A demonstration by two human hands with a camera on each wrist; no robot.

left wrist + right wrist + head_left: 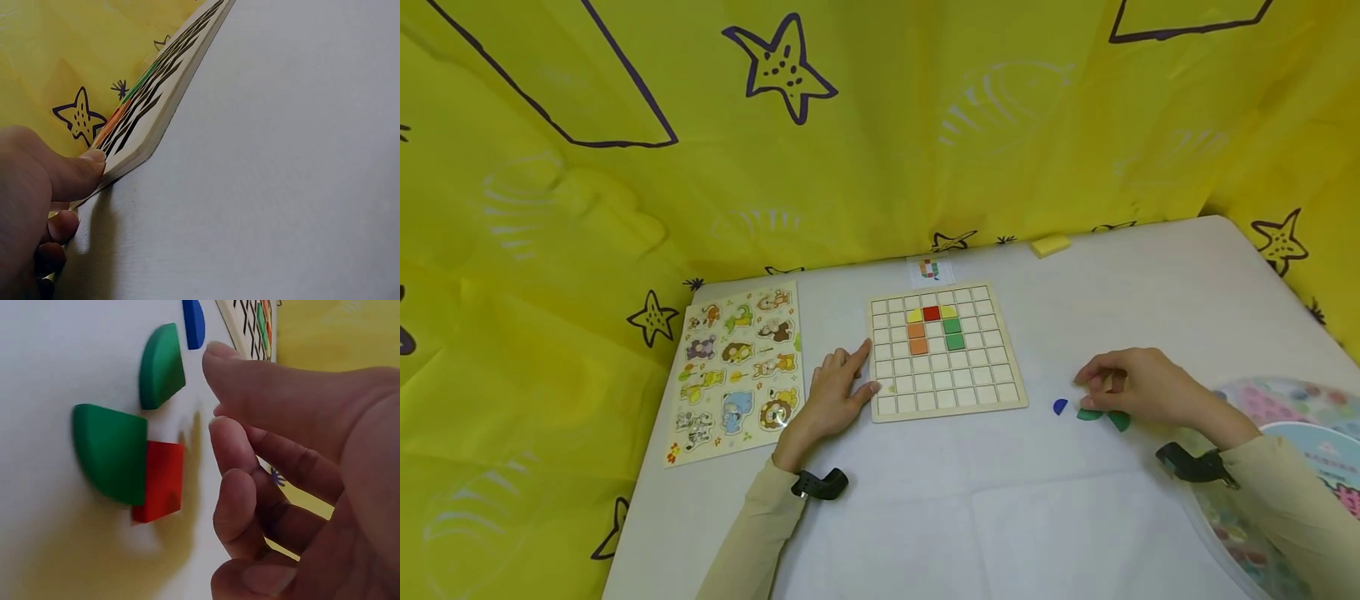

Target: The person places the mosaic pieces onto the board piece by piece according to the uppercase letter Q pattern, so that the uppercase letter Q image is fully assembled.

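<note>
A wooden grid board (947, 400) holds an arch of yellow, red, orange and green pieces. My left hand (835, 392) lies at its left edge, with forefinger and thumb extended against the frame; in the left wrist view the thumb (84, 172) touches the board's corner. My right hand (1138, 383) hovers over loose pieces, its fingers loosely bent and nothing between them. Beneath it, in the right wrist view, are two green quarter-round pieces, one (112, 453) against a red block (164, 478) and the other (164, 365) nearer a blue rounded piece (195, 324).
A small picture card (943, 277) lies behind the board. To the left is an animal puzzle board (737, 379). A yellow block (1050, 245) sits at the table's back edge. A large clear round container (1247, 542) of colourful pieces stands under the right forearm.
</note>
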